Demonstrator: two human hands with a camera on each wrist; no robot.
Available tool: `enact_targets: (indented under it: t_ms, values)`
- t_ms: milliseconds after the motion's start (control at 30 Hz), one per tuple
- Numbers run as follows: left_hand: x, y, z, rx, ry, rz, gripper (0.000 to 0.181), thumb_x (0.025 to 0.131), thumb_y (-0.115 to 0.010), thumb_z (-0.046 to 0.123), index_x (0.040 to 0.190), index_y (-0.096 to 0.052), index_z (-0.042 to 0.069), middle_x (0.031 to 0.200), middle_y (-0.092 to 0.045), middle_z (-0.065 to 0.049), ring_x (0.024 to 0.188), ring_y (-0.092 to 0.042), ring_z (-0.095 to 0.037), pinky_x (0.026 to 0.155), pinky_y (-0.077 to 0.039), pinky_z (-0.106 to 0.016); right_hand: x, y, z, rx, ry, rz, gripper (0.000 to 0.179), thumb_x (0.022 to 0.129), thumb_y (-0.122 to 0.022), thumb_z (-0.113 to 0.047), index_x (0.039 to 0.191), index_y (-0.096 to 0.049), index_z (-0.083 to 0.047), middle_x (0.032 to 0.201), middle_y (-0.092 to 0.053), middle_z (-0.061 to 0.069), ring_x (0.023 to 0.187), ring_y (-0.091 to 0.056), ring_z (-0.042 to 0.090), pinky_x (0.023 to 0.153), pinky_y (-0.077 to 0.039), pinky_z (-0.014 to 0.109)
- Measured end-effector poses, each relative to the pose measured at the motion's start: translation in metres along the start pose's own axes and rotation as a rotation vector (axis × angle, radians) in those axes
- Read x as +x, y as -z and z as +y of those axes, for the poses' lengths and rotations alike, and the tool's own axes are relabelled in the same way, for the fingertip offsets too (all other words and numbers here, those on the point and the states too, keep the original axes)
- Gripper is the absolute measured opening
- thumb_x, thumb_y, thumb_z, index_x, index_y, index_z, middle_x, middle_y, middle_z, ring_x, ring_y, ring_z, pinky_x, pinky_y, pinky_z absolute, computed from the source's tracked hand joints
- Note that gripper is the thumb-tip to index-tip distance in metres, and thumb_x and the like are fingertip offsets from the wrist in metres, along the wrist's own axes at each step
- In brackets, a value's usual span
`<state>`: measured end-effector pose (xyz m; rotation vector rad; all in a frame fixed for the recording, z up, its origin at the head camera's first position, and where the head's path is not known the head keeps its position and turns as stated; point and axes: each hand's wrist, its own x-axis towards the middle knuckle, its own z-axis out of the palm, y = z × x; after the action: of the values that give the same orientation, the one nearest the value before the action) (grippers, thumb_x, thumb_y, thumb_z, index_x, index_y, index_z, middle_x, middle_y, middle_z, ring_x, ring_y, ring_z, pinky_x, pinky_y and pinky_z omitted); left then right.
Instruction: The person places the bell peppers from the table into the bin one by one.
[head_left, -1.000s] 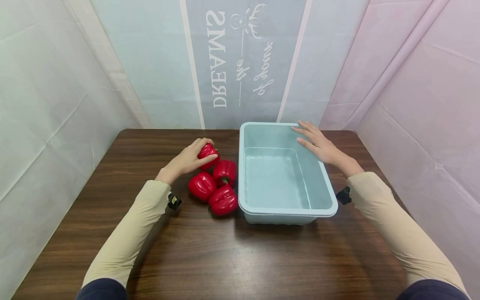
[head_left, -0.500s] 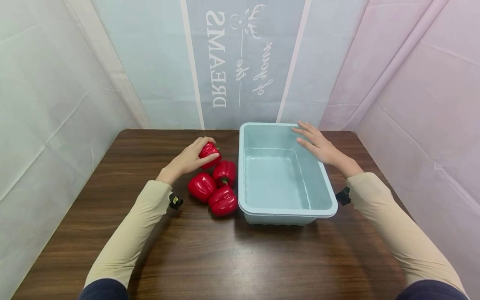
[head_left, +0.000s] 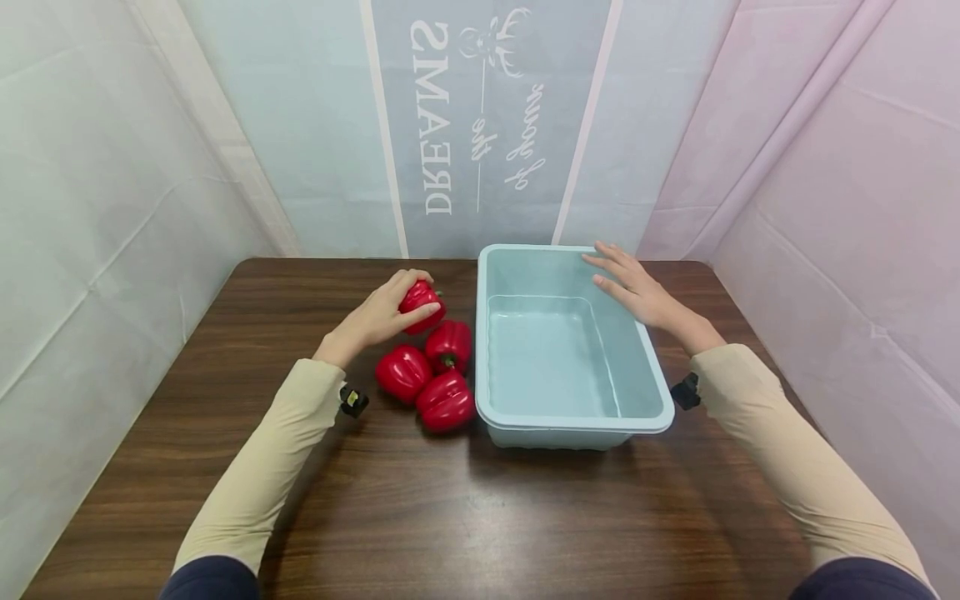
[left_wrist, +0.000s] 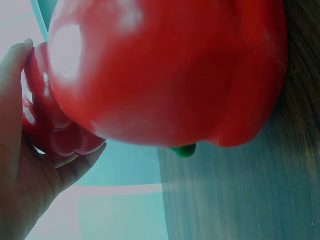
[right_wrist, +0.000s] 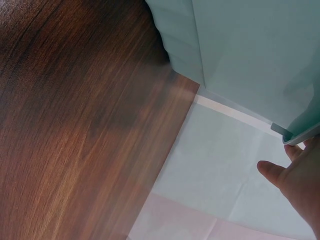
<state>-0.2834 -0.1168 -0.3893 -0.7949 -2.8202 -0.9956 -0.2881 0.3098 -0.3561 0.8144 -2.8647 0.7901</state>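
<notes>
A red bell pepper (head_left: 422, 302) is held in my left hand (head_left: 375, 318), thumb on its near side and fingers over the far side. In the left wrist view that held pepper (left_wrist: 47, 107) shows behind a nearer, much larger-looking pepper (left_wrist: 170, 75). Three more red peppers lie clustered just below the hand in the head view: one upper right (head_left: 449, 345), one left (head_left: 403, 373), one nearest me (head_left: 446, 402). My right hand (head_left: 636, 292) rests with spread, fairly straight fingers at the far right rim of a pale blue plastic tub (head_left: 577, 423).
Everything stands on a dark wood-grain table (head_left: 480, 525). The tub's left wall is right beside the peppers, and its inside holds nothing. Pale fabric sheets (head_left: 322, 125) hang behind the table and at both sides.
My left hand and the pepper in it have shifted slightly right and away from me, drawing apart from the other peppers. The right hand and the tub stay as they were.
</notes>
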Motion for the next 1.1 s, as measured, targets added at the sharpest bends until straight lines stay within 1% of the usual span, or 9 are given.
enact_targets:
  t_ms: [333, 533, 700, 900, 1100]
  values:
    - [0.006, 0.005, 0.001, -0.011, -0.024, 0.024, 0.051, 0.084, -0.060, 0.050, 0.125, -0.043, 0.023, 0.118, -0.046, -0.001, 0.096, -0.053, -0.018, 0.075, -0.053, -0.036, 0.003, 0.001, -0.001, 0.032, -0.002, -0.003, 0.051, 0.099, -0.038, -0.035, 0.144, -0.032, -0.013, 0.155, -0.009, 0.010, 0.143, 0.003, 0.031, 0.109, 0.001, 0.060]
    - [0.010, 0.006, 0.000, -0.009, -0.019, 0.011, 0.051, 0.084, -0.060, 0.049, 0.125, -0.043, 0.023, 0.119, -0.046, -0.002, 0.096, -0.053, -0.019, 0.075, -0.052, -0.036, 0.005, 0.001, -0.002, 0.034, -0.009, 0.001, 0.051, 0.099, -0.038, -0.035, 0.144, -0.033, -0.012, 0.155, -0.010, 0.011, 0.143, 0.002, 0.031, 0.109, 0.000, 0.060]
    - [0.010, 0.007, 0.001, -0.009, -0.014, 0.011, 0.052, 0.084, -0.060, 0.049, 0.125, -0.043, 0.023, 0.119, -0.046, -0.002, 0.096, -0.053, -0.020, 0.076, -0.052, -0.037, 0.005, 0.000, -0.001, 0.029, -0.005, 0.005, 0.051, 0.099, -0.038, -0.036, 0.144, -0.033, -0.013, 0.155, -0.010, 0.009, 0.143, 0.003, 0.030, 0.109, 0.000, 0.061]
    - [0.011, 0.007, 0.002, -0.016, -0.024, 0.025, 0.054, 0.083, -0.060, 0.050, 0.126, -0.042, 0.021, 0.120, -0.047, -0.003, 0.099, -0.051, -0.020, 0.075, -0.053, -0.039, 0.005, -0.002, 0.002, 0.033, -0.002, 0.009, 0.051, 0.099, -0.037, -0.036, 0.144, -0.032, -0.014, 0.155, -0.010, 0.008, 0.143, 0.003, 0.029, 0.109, 0.001, 0.061]
    - [0.014, 0.007, 0.003, -0.016, -0.035, 0.041, 0.054, 0.083, -0.060, 0.051, 0.126, -0.043, 0.023, 0.118, -0.047, -0.001, 0.097, -0.051, -0.019, 0.075, -0.053, -0.037, 0.006, -0.001, 0.001, 0.041, -0.008, 0.009, 0.050, 0.099, -0.038, -0.035, 0.144, -0.032, -0.014, 0.155, -0.010, 0.009, 0.143, 0.003, 0.029, 0.109, 0.001, 0.061]
